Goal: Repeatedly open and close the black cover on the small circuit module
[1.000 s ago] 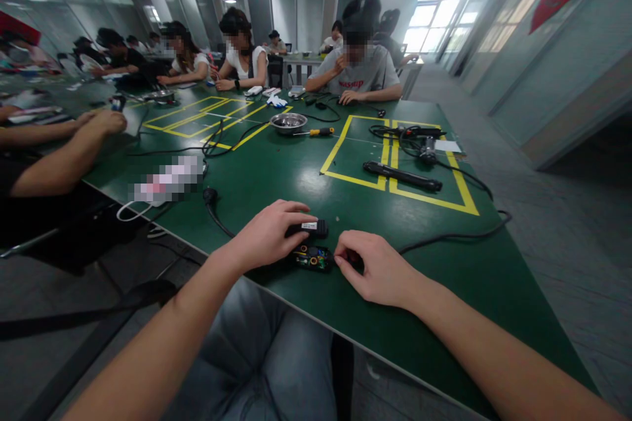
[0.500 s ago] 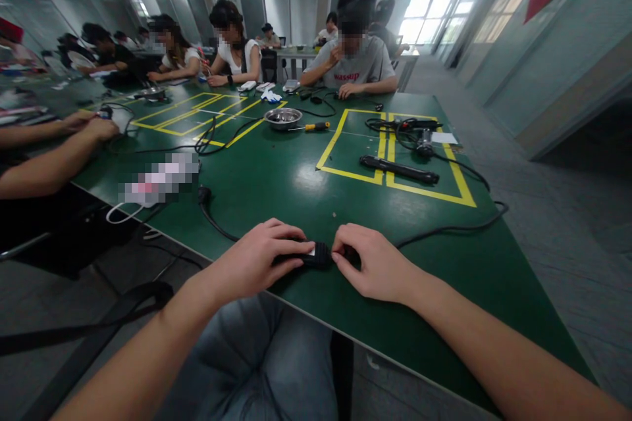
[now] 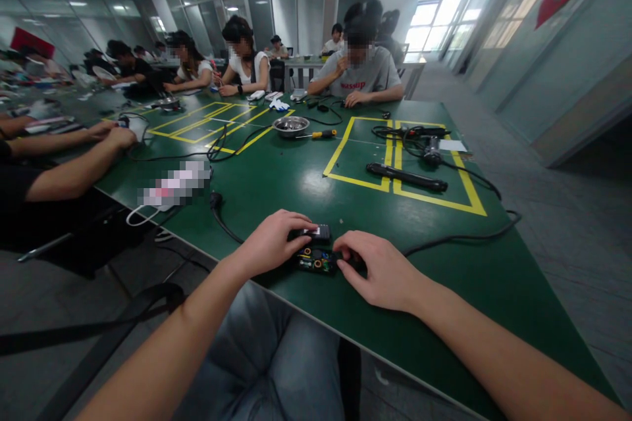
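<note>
My left hand [image 3: 276, 241] grips a black plastic cover [image 3: 322, 233] with a white label, lifted off at the table's near edge. Just below it lies an exposed circuit board [image 3: 316, 262] with copper-coloured coils and small components. At the board's right end, my right hand [image 3: 382, 270] closes its thumb and fingers round a dark cable end, mostly hidden by the fingers. A black power cord [image 3: 464, 235] runs away behind that hand. On the other side, a cord with a black plug [image 3: 216, 200] leads in under my left hand.
On the green table [image 3: 276, 177] are a metal bowl [image 3: 291, 126], a yellow-black screwdriver [image 3: 323, 135], a black bar-shaped part [image 3: 407, 177], a corded tool [image 3: 432, 151] and a blurred white power strip [image 3: 175, 184]. A co-worker's arms [image 3: 74, 164] rest at left; others sit across.
The black cover has come up and away from the body, now showing the circuit board beneath it. My left hand has moved slightly up with the cover. The camera view has shifted a little.
</note>
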Demonstrator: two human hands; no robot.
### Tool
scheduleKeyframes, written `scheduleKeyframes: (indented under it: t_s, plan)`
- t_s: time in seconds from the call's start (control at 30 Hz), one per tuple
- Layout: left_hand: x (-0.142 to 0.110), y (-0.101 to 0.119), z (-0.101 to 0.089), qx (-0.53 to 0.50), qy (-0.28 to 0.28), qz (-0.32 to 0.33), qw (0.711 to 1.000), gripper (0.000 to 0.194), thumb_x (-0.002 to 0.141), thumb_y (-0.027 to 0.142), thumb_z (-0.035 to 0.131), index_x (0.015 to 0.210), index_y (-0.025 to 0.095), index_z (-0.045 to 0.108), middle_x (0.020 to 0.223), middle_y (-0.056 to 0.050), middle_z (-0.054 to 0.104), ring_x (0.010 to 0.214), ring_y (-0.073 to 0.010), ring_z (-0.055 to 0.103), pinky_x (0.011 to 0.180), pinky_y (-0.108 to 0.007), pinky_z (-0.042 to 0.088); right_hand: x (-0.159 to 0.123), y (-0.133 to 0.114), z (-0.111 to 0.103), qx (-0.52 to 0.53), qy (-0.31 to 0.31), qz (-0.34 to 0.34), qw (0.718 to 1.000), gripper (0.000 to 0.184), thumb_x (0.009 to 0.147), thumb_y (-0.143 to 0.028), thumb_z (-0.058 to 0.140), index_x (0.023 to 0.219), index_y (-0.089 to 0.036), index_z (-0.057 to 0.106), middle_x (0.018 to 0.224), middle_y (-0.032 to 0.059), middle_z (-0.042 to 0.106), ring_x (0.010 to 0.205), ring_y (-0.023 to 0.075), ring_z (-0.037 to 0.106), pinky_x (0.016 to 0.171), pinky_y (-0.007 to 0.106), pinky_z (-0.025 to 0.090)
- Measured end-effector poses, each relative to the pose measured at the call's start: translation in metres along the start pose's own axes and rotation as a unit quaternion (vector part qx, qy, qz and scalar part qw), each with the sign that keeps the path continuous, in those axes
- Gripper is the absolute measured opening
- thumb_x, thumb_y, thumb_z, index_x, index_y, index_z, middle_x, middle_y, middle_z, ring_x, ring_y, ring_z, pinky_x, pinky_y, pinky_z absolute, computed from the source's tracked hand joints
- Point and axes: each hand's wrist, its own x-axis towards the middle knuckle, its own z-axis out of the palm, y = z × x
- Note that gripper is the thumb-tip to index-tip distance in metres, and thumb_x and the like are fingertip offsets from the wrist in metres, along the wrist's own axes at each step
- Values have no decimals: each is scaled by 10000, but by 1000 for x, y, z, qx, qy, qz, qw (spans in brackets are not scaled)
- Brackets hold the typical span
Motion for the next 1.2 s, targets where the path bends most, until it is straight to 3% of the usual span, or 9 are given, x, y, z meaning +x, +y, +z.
scheduleKeyframes:
  t_s: [0.13,0.3,0.47,0.6,0.73,0.8,1.03,1.13,1.2]
  plan:
    - [-18,3,-6,14,29,14,999,255,1060,267,678,1279,246,806,1383,-116,733,1259,-289,690,1106,-449,560,-1,1,2,-23,-14,-1,1000,248,938,-252,733,1174,-189,689,888,33,686,803,229,665,749,364,519]
    - [-48,7,-10,21,-2,-6,1000,346,1019,323,759,1355,243,762,1147,-83,735,1056,-262,718,923,-368,590,-1,3,5,-25,-22,2,999,274,941,-265,770,1201,-187,735,897,35,707,780,214,682,739,346,533]
    - [-49,3,-9,27,-38,4,999,368,1024,335,776,1384,262,764,1070,-56,726,942,-220,725,807,-297,543,-2,5,5,-23,-23,0,999,244,954,-274,765,1185,-201,745,893,30,704,768,206,676,723,334,520]
    - [-45,5,-12,-2,-30,4,1000,351,1010,307,784,1355,249,760,1019,-36,727,885,-198,715,772,-276,519,-2,2,2,-13,-16,-11,1000,277,949,-274,744,1210,-191,705,875,18,678,734,199,648,694,328,487]
    - [-48,4,-15,-50,-3,-2,999,110,1013,169,697,1104,195,753,971,-28,735,848,-178,690,773,-276,513,-2,1,-2,14,-4,-11,1000,76,952,-197,631,1028,-199,638,836,12,644,707,186,616,665,312,450]
    - [-48,2,-17,-54,-2,2,999,108,1017,126,655,975,188,733,961,-33,736,842,-172,688,776,-279,517,-2,1,-3,17,-2,-15,1000,58,944,-164,591,915,-214,588,816,14,631,706,185,602,660,308,434]
    - [-31,11,-25,77,-5,54,996,121,974,154,721,915,226,799,1212,-84,764,1143,-289,684,993,-440,550,-1,3,-1,21,-11,-9,1000,112,946,-161,596,865,-230,560,771,-1,606,675,177,569,655,300,416]
    - [-15,7,-17,40,8,56,998,279,1015,118,638,1190,240,818,1381,-107,742,1253,-276,693,1096,-448,552,-1,3,0,19,-10,-12,1000,114,947,-159,597,870,-232,555,770,-2,607,675,177,569,657,299,420]
    - [-6,-1,-13,31,-16,48,998,331,1021,138,658,1295,251,803,1393,-106,756,1265,-275,706,1111,-440,555,-1,3,1,20,-5,-14,1000,116,945,-154,595,869,-232,555,769,-2,607,675,178,569,658,300,422]
